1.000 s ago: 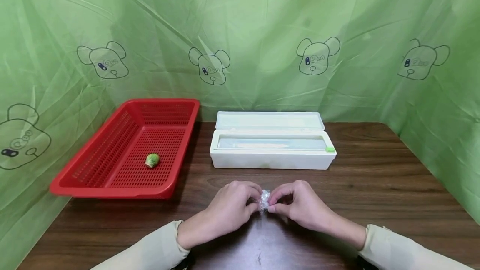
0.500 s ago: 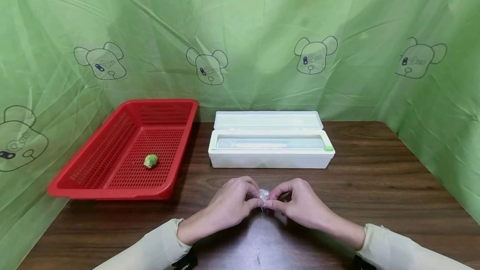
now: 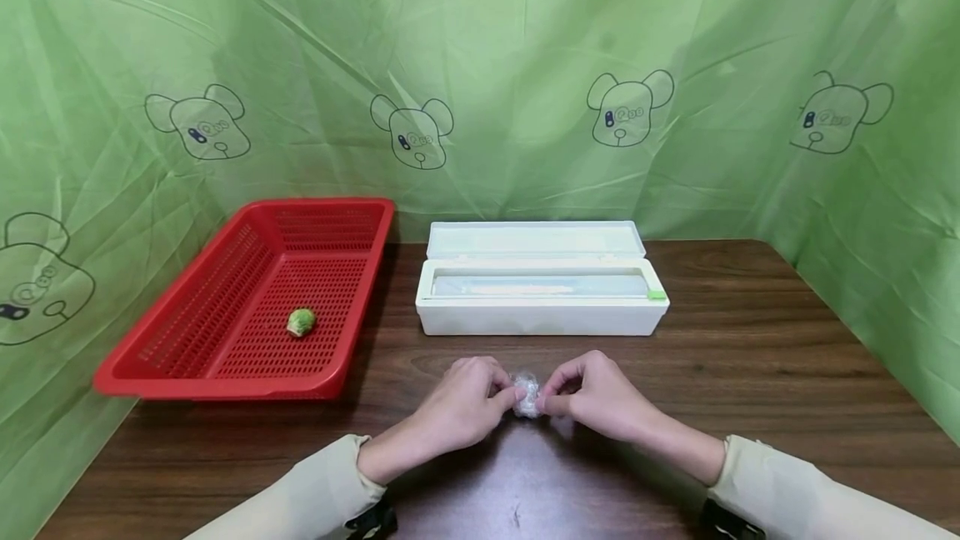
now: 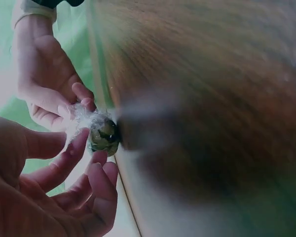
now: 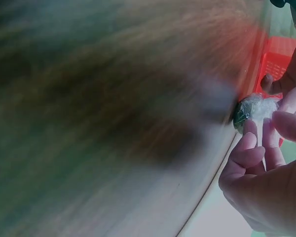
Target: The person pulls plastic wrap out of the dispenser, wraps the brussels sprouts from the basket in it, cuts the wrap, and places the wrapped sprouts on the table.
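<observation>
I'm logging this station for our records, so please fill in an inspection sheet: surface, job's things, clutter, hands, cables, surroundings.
Surface: dark wood-grain table, with glare in front of the hands.
Job's things: small green round item in crinkled clear film, contact with the table unclear; white box, lid open at the back, green tab at its right end; red basket holding one Brussels sprout.
Clutter: nothing seen.
Hands: left hand and right hand pinch the wrapped item from either side.
Cables: nothing seen; black bands show at both cuffs.
Surroundings: green curtain with line-drawn animal faces, behind the table and along both sides.
</observation>
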`<state>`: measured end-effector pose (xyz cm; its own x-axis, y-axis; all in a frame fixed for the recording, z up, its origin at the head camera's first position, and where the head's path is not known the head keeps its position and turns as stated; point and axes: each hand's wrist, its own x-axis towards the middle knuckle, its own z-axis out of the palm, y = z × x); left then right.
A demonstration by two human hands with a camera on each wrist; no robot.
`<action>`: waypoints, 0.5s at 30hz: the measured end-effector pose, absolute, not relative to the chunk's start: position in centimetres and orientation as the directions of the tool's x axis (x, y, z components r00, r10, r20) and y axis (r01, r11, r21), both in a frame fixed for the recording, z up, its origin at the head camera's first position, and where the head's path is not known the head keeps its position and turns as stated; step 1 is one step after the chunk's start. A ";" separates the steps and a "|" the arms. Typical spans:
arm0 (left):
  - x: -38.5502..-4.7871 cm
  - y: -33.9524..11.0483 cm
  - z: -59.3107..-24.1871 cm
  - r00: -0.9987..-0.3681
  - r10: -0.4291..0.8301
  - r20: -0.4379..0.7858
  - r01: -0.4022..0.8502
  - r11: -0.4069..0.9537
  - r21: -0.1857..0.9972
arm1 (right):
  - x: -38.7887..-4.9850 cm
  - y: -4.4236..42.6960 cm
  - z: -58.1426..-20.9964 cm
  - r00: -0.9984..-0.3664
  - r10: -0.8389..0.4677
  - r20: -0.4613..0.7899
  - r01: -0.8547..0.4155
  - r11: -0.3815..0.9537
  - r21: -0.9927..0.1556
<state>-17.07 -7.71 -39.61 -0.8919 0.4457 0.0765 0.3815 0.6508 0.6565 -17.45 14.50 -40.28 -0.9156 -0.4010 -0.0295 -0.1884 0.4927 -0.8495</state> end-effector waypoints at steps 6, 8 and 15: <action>-17.3 -7.3 -39.9 -0.912 0.406 0.066 0.337 0.647 0.684 | -17.6 14.2 -40.4 -0.921 -0.389 -0.033 -0.179 0.496 -0.850; -17.3 -7.3 -39.9 -0.911 0.402 0.090 0.349 0.638 0.687 | -17.7 14.0 -40.5 -0.923 -0.383 -0.030 -0.172 0.483 -0.859; -17.9 -6.8 -39.8 -0.892 0.415 0.183 0.421 0.609 0.672 | -17.5 14.0 -40.6 -0.919 -0.388 0.074 -0.269 0.477 -0.836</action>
